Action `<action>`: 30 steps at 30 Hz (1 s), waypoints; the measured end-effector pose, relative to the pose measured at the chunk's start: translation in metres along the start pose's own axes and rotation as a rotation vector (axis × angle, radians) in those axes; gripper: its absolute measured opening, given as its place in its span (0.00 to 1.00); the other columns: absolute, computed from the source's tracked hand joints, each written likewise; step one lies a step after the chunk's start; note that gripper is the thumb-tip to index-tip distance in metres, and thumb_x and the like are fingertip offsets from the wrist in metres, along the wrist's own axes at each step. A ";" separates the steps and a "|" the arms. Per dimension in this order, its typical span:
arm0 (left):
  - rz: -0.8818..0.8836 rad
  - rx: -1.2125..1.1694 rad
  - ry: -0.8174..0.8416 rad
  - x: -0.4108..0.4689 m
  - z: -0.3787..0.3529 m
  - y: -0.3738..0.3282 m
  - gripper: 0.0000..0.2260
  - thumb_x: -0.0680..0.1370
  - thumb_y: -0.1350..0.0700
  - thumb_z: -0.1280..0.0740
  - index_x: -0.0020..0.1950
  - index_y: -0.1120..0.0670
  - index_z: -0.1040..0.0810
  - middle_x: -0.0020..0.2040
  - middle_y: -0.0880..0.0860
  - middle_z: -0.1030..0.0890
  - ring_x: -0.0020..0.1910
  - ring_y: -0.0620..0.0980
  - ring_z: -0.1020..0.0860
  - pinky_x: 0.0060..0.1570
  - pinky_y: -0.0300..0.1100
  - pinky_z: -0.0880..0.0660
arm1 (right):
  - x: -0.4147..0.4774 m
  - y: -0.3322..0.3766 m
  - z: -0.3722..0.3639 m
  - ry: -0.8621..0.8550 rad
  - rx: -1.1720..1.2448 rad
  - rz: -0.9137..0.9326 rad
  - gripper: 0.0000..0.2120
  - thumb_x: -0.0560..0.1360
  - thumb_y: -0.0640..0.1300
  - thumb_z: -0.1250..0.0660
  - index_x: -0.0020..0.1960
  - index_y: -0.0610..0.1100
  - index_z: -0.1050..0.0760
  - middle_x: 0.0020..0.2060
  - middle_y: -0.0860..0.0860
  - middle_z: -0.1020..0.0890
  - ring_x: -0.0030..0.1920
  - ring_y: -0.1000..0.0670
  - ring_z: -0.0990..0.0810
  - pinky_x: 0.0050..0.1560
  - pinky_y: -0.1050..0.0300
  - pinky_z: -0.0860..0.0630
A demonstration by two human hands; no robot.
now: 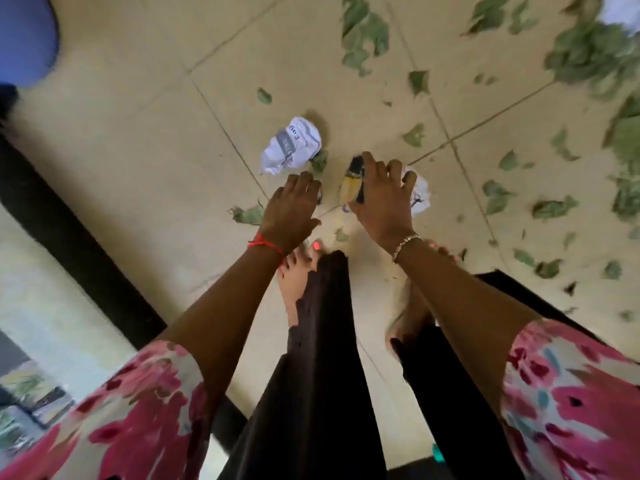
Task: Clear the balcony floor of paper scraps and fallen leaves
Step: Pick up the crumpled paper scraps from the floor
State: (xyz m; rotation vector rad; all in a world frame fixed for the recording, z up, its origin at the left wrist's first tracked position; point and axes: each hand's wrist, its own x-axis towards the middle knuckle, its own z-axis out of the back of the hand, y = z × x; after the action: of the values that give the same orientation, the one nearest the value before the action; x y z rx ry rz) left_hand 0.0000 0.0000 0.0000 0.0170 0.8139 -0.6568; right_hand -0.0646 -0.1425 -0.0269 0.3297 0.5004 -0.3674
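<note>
**Balcony floor: both hands down at the litter**

The right hand (pixel 381 192) has its grip closed on a yellow-and-black scrap (pixel 350 184), and a white paper (pixel 420 197) lies under its fingers. The left hand (pixel 292 206) curls its fingers down toward the floor (pixel 138 133); I cannot tell whether its grip holds anything. A crumpled paper ball (pixel 291 145) lies just beyond the left grip. Leaves (pixel 588 53) lie scattered beyond and right of the right grip.

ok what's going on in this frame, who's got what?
A person is bent over the tiled balcony floor, both hands down. The right hand grips a bunch of paper scraps: a yellow-and-black piece plus white paper. The left hand is low beside it, near a crumpled white paper ball that lies untouched; whether it holds anything is unclear. Many green leaves lie scattered over the tiles, thickest at far right.
</note>
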 end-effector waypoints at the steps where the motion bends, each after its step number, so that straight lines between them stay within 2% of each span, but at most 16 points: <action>1: 0.012 0.050 0.024 0.007 -0.008 -0.001 0.30 0.73 0.54 0.28 0.70 0.61 0.36 0.69 0.61 0.34 0.67 0.59 0.34 0.61 0.50 0.31 | 0.003 0.001 -0.007 -0.014 -0.008 -0.022 0.33 0.71 0.46 0.30 0.71 0.40 0.40 0.59 0.41 0.27 0.62 0.40 0.33 0.60 0.43 0.40; 4: 0.056 0.055 -0.059 0.020 -0.024 -0.003 0.24 0.69 0.62 0.26 0.62 0.64 0.29 0.60 0.64 0.28 0.55 0.61 0.25 0.46 0.52 0.23 | 0.012 0.003 -0.019 -0.087 0.019 -0.072 0.26 0.69 0.36 0.33 0.66 0.40 0.34 0.55 0.42 0.27 0.58 0.41 0.32 0.55 0.49 0.42; 7: 0.065 -0.077 -0.023 0.023 -0.023 -0.008 0.14 0.77 0.67 0.37 0.62 0.66 0.31 0.61 0.64 0.31 0.58 0.61 0.28 0.52 0.52 0.26 | 0.015 -0.003 -0.011 -0.065 0.206 -0.068 0.14 0.70 0.31 0.40 0.53 0.40 0.27 0.47 0.42 0.23 0.57 0.41 0.33 0.48 0.53 0.45; 9: 0.056 -0.148 -0.058 0.014 -0.012 -0.012 0.11 0.78 0.66 0.40 0.59 0.66 0.30 0.59 0.65 0.29 0.57 0.61 0.29 0.53 0.49 0.30 | 0.009 -0.006 0.000 -0.033 0.424 -0.079 0.08 0.71 0.32 0.40 0.45 0.40 0.23 0.41 0.46 0.21 0.55 0.42 0.31 0.45 0.57 0.47; 10: 0.057 -0.173 -0.085 0.010 -0.008 -0.015 0.09 0.78 0.66 0.42 0.57 0.67 0.30 0.57 0.65 0.28 0.56 0.62 0.29 0.53 0.48 0.33 | 0.004 -0.005 0.006 -0.040 0.537 -0.108 0.07 0.71 0.32 0.39 0.42 0.39 0.22 0.38 0.49 0.23 0.53 0.42 0.30 0.46 0.57 0.45; 12: 0.065 -0.256 -0.137 -0.001 0.003 -0.019 0.09 0.78 0.68 0.44 0.57 0.68 0.29 0.55 0.67 0.26 0.54 0.63 0.29 0.53 0.49 0.35 | -0.006 -0.002 0.018 -0.139 0.687 -0.133 0.06 0.70 0.32 0.37 0.38 0.35 0.22 0.34 0.49 0.25 0.48 0.41 0.29 0.48 0.55 0.38; 15: 0.186 -0.357 -0.189 -0.012 0.017 -0.015 0.14 0.78 0.67 0.43 0.63 0.65 0.32 0.55 0.66 0.26 0.56 0.63 0.29 0.54 0.53 0.30 | -0.018 -0.003 0.034 -0.241 0.740 -0.174 0.08 0.70 0.33 0.39 0.33 0.33 0.25 0.33 0.43 0.26 0.41 0.45 0.30 0.46 0.56 0.35; 17: 0.231 -0.330 -0.173 -0.014 0.023 -0.009 0.13 0.80 0.64 0.44 0.64 0.64 0.32 0.57 0.65 0.26 0.57 0.63 0.27 0.53 0.55 0.27 | -0.024 -0.006 0.048 -0.232 0.895 -0.279 0.12 0.71 0.30 0.42 0.29 0.34 0.28 0.31 0.42 0.23 0.35 0.48 0.27 0.38 0.56 0.30; 18: 0.249 -0.331 -0.172 -0.014 0.025 -0.007 0.13 0.81 0.62 0.45 0.64 0.64 0.32 0.57 0.65 0.25 0.56 0.63 0.25 0.51 0.54 0.26 | -0.026 -0.009 0.053 -0.232 0.948 -0.337 0.14 0.72 0.28 0.44 0.29 0.33 0.28 0.31 0.43 0.22 0.33 0.51 0.24 0.35 0.59 0.28; 19: 0.274 -0.336 -0.181 -0.013 0.028 -0.006 0.13 0.82 0.60 0.45 0.64 0.64 0.33 0.57 0.65 0.25 0.54 0.63 0.24 0.50 0.53 0.26 | -0.027 -0.012 0.058 -0.254 0.959 -0.374 0.16 0.72 0.28 0.45 0.29 0.37 0.28 0.31 0.48 0.22 0.31 0.58 0.24 0.31 0.69 0.30; 21: 0.332 -0.342 -0.209 -0.008 0.034 -0.007 0.16 0.82 0.57 0.43 0.66 0.64 0.35 0.59 0.64 0.25 0.54 0.64 0.23 0.48 0.53 0.27 | -0.028 -0.020 0.063 -0.265 0.889 -0.392 0.14 0.73 0.32 0.43 0.31 0.43 0.30 0.29 0.53 0.26 0.31 0.61 0.26 0.29 0.73 0.36; 23: 0.369 -0.345 -0.235 -0.003 0.036 -0.007 0.20 0.80 0.57 0.38 0.69 0.63 0.38 0.63 0.63 0.29 0.54 0.65 0.23 0.49 0.54 0.27 | -0.023 -0.031 0.056 -0.164 0.737 -0.420 0.06 0.74 0.42 0.36 0.43 0.39 0.25 0.36 0.45 0.21 0.36 0.51 0.24 0.34 0.64 0.34; 25: 0.380 -0.338 -0.241 0.003 0.038 -0.003 0.26 0.78 0.60 0.34 0.72 0.61 0.41 0.68 0.62 0.35 0.52 0.67 0.23 0.49 0.55 0.27 | -0.015 -0.042 0.042 -0.050 0.569 -0.411 0.20 0.72 0.51 0.32 0.58 0.39 0.28 0.46 0.42 0.19 0.45 0.43 0.21 0.39 0.57 0.30; 27: 0.376 -0.310 -0.220 0.012 0.036 0.005 0.32 0.76 0.61 0.31 0.75 0.59 0.44 0.72 0.62 0.41 0.52 0.68 0.23 0.50 0.54 0.26 | -0.007 -0.050 0.030 -0.019 0.401 -0.307 0.28 0.72 0.55 0.32 0.66 0.41 0.34 0.52 0.42 0.22 0.48 0.42 0.20 0.41 0.55 0.28; 28: 0.365 -0.290 -0.205 0.017 0.034 0.009 0.32 0.75 0.62 0.31 0.75 0.58 0.43 0.73 0.62 0.42 0.52 0.67 0.23 0.51 0.55 0.26 | -0.003 -0.052 0.025 0.005 0.320 -0.264 0.29 0.73 0.55 0.33 0.68 0.42 0.35 0.55 0.41 0.24 0.48 0.41 0.21 0.41 0.55 0.29; 30: 0.325 -0.217 -0.195 0.026 0.029 0.018 0.24 0.77 0.61 0.33 0.71 0.60 0.36 0.73 0.61 0.40 0.53 0.67 0.23 0.52 0.55 0.27 | 0.003 -0.056 0.019 0.055 0.214 -0.236 0.25 0.74 0.55 0.34 0.64 0.42 0.32 0.60 0.41 0.30 0.46 0.40 0.21 0.39 0.56 0.32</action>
State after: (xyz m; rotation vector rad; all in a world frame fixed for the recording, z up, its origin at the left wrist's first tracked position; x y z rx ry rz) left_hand 0.0421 -0.0071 -0.0012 -0.1088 0.6705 -0.2560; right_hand -0.0776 -0.2006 -0.0249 0.4907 0.5571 -0.6445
